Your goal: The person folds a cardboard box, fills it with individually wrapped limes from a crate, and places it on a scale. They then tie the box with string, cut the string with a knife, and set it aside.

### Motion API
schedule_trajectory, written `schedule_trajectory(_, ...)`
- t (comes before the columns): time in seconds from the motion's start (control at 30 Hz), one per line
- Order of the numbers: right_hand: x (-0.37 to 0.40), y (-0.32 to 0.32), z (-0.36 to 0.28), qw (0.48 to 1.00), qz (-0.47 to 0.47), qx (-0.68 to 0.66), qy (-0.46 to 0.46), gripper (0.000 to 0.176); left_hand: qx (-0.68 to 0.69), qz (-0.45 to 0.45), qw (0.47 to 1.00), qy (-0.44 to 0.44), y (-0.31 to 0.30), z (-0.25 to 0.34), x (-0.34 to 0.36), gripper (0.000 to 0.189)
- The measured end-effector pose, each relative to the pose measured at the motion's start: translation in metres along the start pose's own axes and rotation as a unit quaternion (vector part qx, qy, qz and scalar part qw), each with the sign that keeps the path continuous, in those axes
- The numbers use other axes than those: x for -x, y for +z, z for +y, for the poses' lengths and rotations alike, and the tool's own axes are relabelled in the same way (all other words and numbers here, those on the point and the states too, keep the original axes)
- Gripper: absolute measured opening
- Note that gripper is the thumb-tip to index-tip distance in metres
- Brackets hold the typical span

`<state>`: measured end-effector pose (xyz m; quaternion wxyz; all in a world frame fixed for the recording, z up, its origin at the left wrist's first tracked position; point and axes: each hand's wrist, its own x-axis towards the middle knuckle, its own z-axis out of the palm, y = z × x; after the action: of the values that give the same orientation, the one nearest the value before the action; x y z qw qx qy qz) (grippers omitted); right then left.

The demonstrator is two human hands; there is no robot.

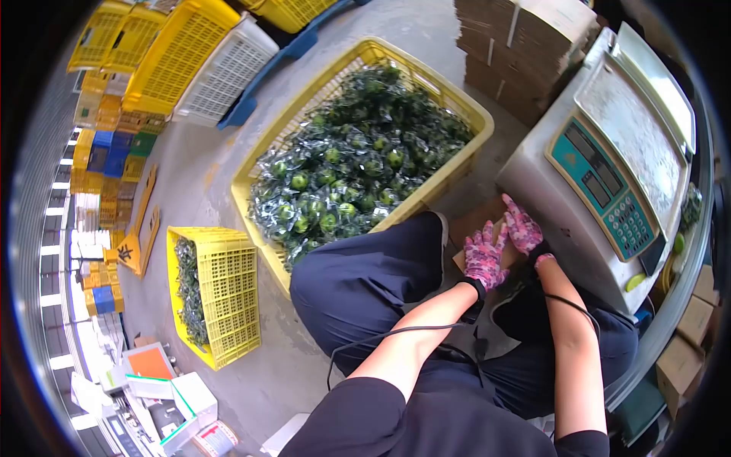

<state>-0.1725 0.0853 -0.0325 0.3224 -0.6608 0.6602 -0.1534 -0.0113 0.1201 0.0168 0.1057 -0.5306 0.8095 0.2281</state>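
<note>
The big yellow crate (242, 190) is heaped with wrapped greens (335, 179); a knock could spill some. By the scale (525, 175), cardboard (512, 256) lies under left hand (483, 257) and right hand (524, 230), fingers extended, nothing visibly clenched. The cable (396, 330) could snag.

Left forearm (411, 340) slanting up from bottom centre, pink-gloved left hand (484, 257) splayed right of centre, right forearm (576, 358) steeper, right hand (522, 228) alongside, outstretched toward upper left.
</note>
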Motion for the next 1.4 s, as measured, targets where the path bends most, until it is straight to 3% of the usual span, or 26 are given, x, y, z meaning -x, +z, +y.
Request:
schedule_trajectory(0.1,-0.016,-0.008,0.006,0.999,0.009,-0.036,-0.011,0.047,0.057,-0.015,0.998,0.02,-0.047,0.0,0.01,0.103)
schedule_trajectory(0.17,-0.041,-0.066,-0.054,0.993,-0.106,0.01,-0.058,0.041,0.132,0.003,0.991,-0.016,-0.093,-0.012,0.021,0.104)
schedule_trajectory(0.27,-0.064,-0.144,-0.143,0.936,-0.055,-0.165,-0.306,0.038,0.208,0.078,0.975,-0.028,-0.157,-0.042,0.048,0.112)
schedule_trajectory(0.3,-0.075,-0.167,-0.177,0.898,-0.082,-0.369,-0.226,0.04,0.266,0.156,0.951,0.019,-0.171,-0.063,0.059,0.113)
schedule_trajectory(0.33,-0.08,-0.195,-0.208,0.873,-0.072,-0.468,-0.117,0.05,0.32,0.214,0.921,0.067,-0.189,-0.09,0.072,0.114)
schedule_trajectory(0.37,-0.084,-0.21,-0.229,0.867,-0.011,-0.484,-0.117,0.055,0.343,0.293,0.887,0.1,-0.215,-0.114,0.091,0.086)
schedule_trajectory(0.4,-0.081,-0.217,-0.252,0.908,0.067,-0.394,-0.129,0.057,0.415,0.317,0.847,0.1,-0.244,-0.144,0.109,0.069)
schedule_trajectory(0.43,-0.088,-0.215,-0.26,0.927,0.066,-0.344,-0.132,0.059,0.56,0.31,0.766,0.057,-0.274,-0.172,0.133,0.054)
schedule_trajectory(0.5,-0.12,-0.169,-0.271,0.911,-0.028,-0.385,-0.144,0.071,0.783,0.344,0.517,-0.023,-0.318,-0.226,0.177,0.032)
schedule_trajectory(0.57,-0.143,-0.089,-0.288,0.941,-0.084,-0.223,-0.24,0.086,0.805,0.43,0.403,0.06,-0.302,-0.304,0.193,0.048)
schedule_trajectory(0.63,-0.13,-0.013,-0.337,0.947,-0.203,-0.091,-0.233,0.108,0.846,0.371,0.332,0.19,-0.262,-0.356,0.209,0.054)
schedule_trajectory(0.67,-0.128,0.019,-0.361,0.943,-0.26,0.017,-0.206,0.12,0.902,0.285,0.206,0.251,-0.244,-0.363,0.212,0.071)
schedule_trajectory(0.7,-0.136,0.062,-0.367,0.928,-0.297,0.043,-0.22,0.127,0.904,0.294,0.143,0.276,-0.218,-0.369,0.214,0.07)
schedule_trajectory(0.77,-0.143,0.117,-0.386,0.935,-0.317,0.087,-0.135,0.133,0.884,0.357,0.171,0.249,-0.167,-0.377,0.218,0.065)
schedule_trajectory(0.83,-0.141,0.131,-0.408,0.927,-0.326,0.181,-0.038,0.128,0.881,0.376,0.171,0.231,-0.126,-0.39,0.224,0.064)
schedule_trajectory(0.9,-0.139,0.149,-0.417,0.913,-0.297,0.276,-0.042,0.118,0.872,0.417,0.162,0.198,-0.109,-0.394,0.222,0.062)
schedule_trajectory(0.97,-0.14,0.144,-0.408,0.911,-0.324,0.248,-0.062,0.102,0.868,0.441,0.151,0.172,-0.098,-0.398,0.211,0.06)
schedule_trajectory(1.03,-0.132,0.142,-0.397,0.903,-0.338,0.233,-0.125,0.099,0.867,0.449,0.144,0.16,-0.102,-0.402,0.191,0.059)
schedule_trajectory(1.1,-0.132,0.147,-0.399,0.902,-0.358,0.215,-0.106,0.099,0.87,0.447,0.142,0.151,-0.11,-0.408,0.167,0.057)
schedule_trajectory(1.17,-0.136,0.169,-0.399,0.941,-0.265,0.197,-0.068,0.091,0.875,0.435,0.146,0.157,-0.118,-0.414,0.146,0.055)
schedule_trajectory(1.23,-0.15,0.188,-0.387,0.952,-0.257,0.137,-0.094,0.083,0.889,0.396,0.127,0.194,-0.117,-0.423,0.134,0.054)
schedule_trajectory(1.27,-0.148,0.186,-0.377,0.959,-0.25,0.093,-0.099,0.082,0.906,0.331,0.084,0.249,-0.115,-0.428,0.132,0.056)
schedule_trajectory(1.3,-0.149,0.181,-0.371,0.964,-0.238,0.052,-0.107,0.08,0.907,0.331,0.083,0.249,-0.118,-0.423,0.133,0.056)
schedule_trajectory(1.33,-0.148,0.172,-0.373,0.967,-0.241,0.033,-0.076,0.078,0.897,0.387,0.103,0.186,-0.127,-0.414,0.132,0.053)
schedule_trajectory(1.37,-0.155,0.165,-0.36,0.959,-0.241,-0.11,-0.104,0.065,0.882,0.439,0.122,0.121,-0.134,-0.406,0.133,0.052)
schedule_trajectory(1.4,-0.164,0.151,-0.35,0.907,-0.321,-0.268,-0.054,0.058,0.889,0.427,0.102,0.128,-0.131,-0.403,0.132,0.053)
